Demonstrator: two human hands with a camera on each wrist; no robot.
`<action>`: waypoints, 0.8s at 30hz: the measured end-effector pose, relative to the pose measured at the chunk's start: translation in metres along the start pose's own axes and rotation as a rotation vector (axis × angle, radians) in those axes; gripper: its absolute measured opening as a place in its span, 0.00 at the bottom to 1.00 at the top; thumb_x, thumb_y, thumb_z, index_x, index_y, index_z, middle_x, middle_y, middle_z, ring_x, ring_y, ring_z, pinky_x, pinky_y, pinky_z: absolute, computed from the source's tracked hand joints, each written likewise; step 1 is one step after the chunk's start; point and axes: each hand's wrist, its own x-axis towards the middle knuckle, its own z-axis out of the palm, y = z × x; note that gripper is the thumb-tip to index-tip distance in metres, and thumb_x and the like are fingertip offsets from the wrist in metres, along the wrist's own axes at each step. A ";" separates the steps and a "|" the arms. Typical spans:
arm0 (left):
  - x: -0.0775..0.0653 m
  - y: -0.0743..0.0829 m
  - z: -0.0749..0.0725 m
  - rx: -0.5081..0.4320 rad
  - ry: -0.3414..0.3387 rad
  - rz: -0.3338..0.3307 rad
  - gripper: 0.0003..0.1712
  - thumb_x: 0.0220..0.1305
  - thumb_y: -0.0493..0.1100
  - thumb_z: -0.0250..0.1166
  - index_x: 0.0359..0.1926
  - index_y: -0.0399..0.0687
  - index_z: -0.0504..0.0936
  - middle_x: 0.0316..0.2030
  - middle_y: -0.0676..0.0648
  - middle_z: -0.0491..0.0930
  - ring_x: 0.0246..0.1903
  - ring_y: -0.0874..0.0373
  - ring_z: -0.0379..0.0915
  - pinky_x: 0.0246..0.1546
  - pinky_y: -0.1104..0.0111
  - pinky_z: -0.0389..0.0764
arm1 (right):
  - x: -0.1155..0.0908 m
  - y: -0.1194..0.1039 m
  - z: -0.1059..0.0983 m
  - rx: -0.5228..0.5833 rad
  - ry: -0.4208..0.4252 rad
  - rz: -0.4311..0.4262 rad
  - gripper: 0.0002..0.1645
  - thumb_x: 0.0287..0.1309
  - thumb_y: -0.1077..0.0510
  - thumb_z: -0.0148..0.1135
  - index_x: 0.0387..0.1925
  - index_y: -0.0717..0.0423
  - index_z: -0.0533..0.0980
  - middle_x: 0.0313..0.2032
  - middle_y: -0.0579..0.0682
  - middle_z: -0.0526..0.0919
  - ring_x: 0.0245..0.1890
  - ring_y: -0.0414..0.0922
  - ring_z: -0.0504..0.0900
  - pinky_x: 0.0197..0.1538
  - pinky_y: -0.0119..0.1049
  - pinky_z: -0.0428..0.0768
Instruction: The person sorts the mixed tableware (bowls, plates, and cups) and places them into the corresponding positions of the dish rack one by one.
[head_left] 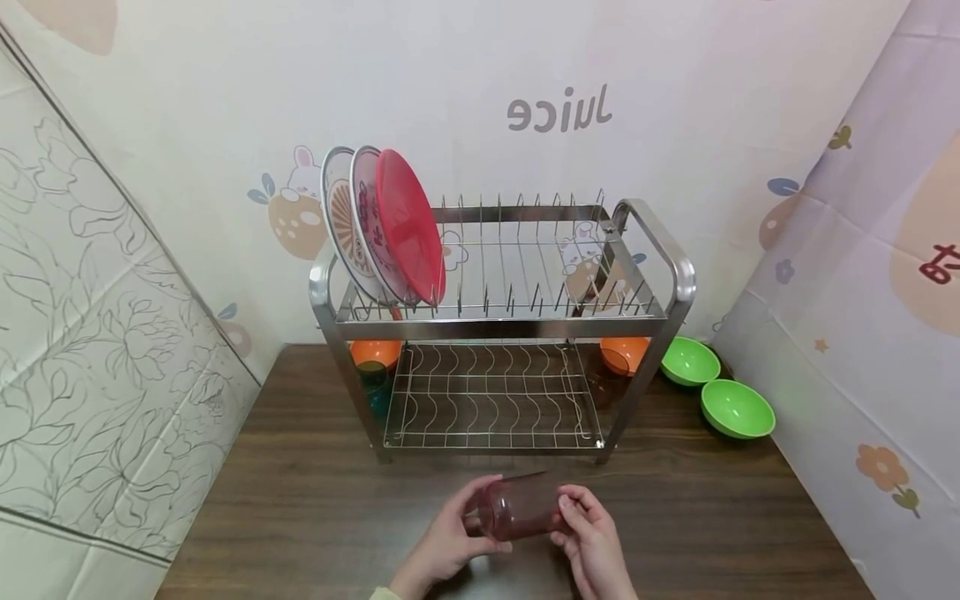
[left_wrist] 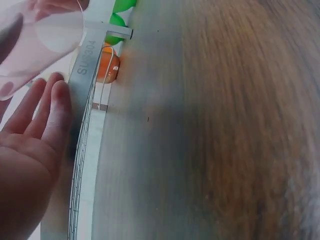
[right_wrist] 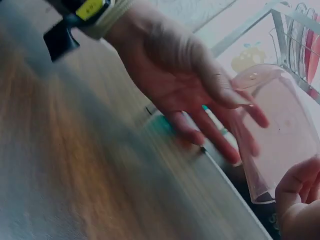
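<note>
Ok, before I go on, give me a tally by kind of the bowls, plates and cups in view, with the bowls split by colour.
Green bowls: 2
Orange bowls: 2
Plates: 3
Cups: 3, including the one being held
Total: 10

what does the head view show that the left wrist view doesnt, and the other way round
Only the head view: three plates tilted in the top tier of the metal rack, mirrored "Juice" lettering on the backdrop, and a teal cup by the rack's left leg.

Only the left wrist view: the readable SUS304 marking on the rack.

Both: the left hand and right hand at a clear pinkish cup, at least part of the rack, green bowls and the wooden table.
</note>
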 end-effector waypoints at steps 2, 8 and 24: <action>0.000 0.001 -0.001 0.010 0.025 0.024 0.49 0.45 0.30 0.78 0.69 0.49 0.68 0.60 0.37 0.75 0.52 0.51 0.79 0.51 0.63 0.79 | 0.001 0.003 0.002 0.000 0.000 0.061 0.04 0.73 0.58 0.54 0.44 0.51 0.75 0.32 0.42 0.76 0.33 0.38 0.76 0.34 0.30 0.75; -0.003 0.001 -0.004 0.044 0.018 0.119 0.47 0.47 0.33 0.79 0.68 0.46 0.69 0.62 0.41 0.74 0.58 0.49 0.75 0.57 0.63 0.75 | 0.003 0.016 0.005 -0.065 0.007 0.179 0.05 0.73 0.56 0.54 0.43 0.54 0.73 0.33 0.46 0.76 0.33 0.40 0.78 0.32 0.31 0.76; 0.003 0.021 -0.008 0.245 0.063 0.162 0.46 0.48 0.38 0.80 0.68 0.50 0.69 0.60 0.48 0.76 0.57 0.53 0.74 0.58 0.58 0.73 | 0.004 0.026 0.006 -0.076 -0.166 0.315 0.09 0.73 0.52 0.52 0.43 0.53 0.75 0.36 0.48 0.81 0.36 0.42 0.80 0.37 0.34 0.81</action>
